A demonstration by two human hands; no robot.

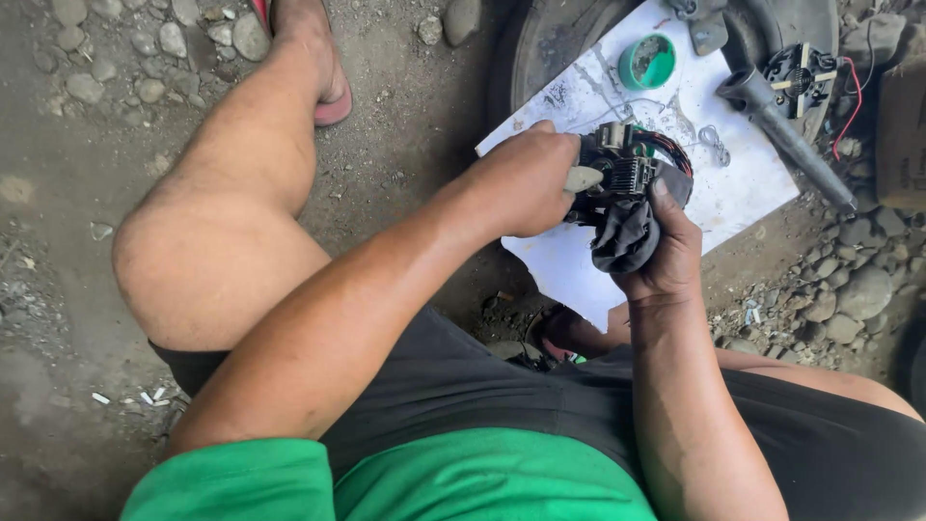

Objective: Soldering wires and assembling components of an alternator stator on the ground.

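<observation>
My left hand point(526, 183) is closed around the left side of a black switch assembly point(629, 174) with coloured wires, thumb pressed against it. My right hand point(666, 256) grips the same assembly from below, along with a black rubber sleeve point(625, 236) that hangs from it. Both hands hold it just above a white sheet point(743, 188) lying on a tyre point(540, 43). A small metal spring clip point(714, 142) rests on the sheet to the right of my hands.
A green round tin point(647, 61) sits at the sheet's far edge. A black handlebar grip point(786, 135) and another wired part point(801, 72) lie at the right. Gravel and dirt surround me; my bare knee point(193, 260) and sandalled foot point(323, 77) are to the left.
</observation>
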